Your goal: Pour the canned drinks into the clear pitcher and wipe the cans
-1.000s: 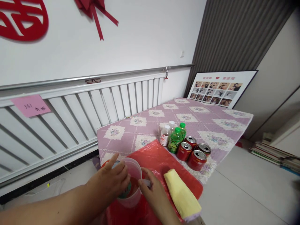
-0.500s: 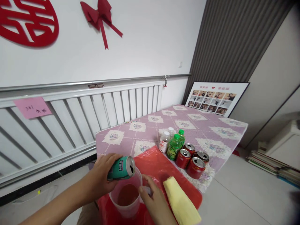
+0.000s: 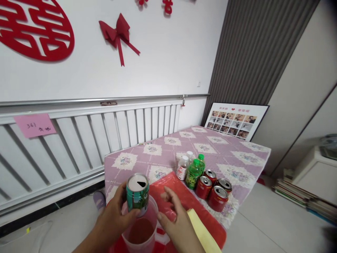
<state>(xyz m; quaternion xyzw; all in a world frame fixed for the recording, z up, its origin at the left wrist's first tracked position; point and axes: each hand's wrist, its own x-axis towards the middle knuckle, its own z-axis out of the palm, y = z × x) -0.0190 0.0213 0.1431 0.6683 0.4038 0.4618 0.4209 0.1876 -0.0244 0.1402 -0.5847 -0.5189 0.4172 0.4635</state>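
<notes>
A green drink can (image 3: 138,195), its top opened, stands nearly upright in my left hand (image 3: 114,214), with fingers and thumb wrapped round it. It is held over the rim of a translucent pitcher (image 3: 152,225) that contains brown liquid (image 3: 141,231). My right hand (image 3: 177,223) is off the pitcher's handle (image 3: 162,237) and hovers just above it, fingers loosely curled and apart, nothing in them. Under the pitcher lies a red plastic sheet (image 3: 168,189). A folded yellow cloth (image 3: 202,233) is partly covered by my right forearm.
Several red cans (image 3: 218,199) stand right of centre, beside green-capped bottles (image 3: 193,174) and white-capped bottles (image 3: 182,168). A flowered tablecloth (image 3: 181,146) covers the table. Behind it runs a white radiator (image 3: 131,123). A photo board (image 3: 234,119) leans at the far end.
My left hand has turned the can from tipped over the pitcher to nearly upright. My right hand has let go of the pitcher's handle and lifted. The view has tilted up slightly.
</notes>
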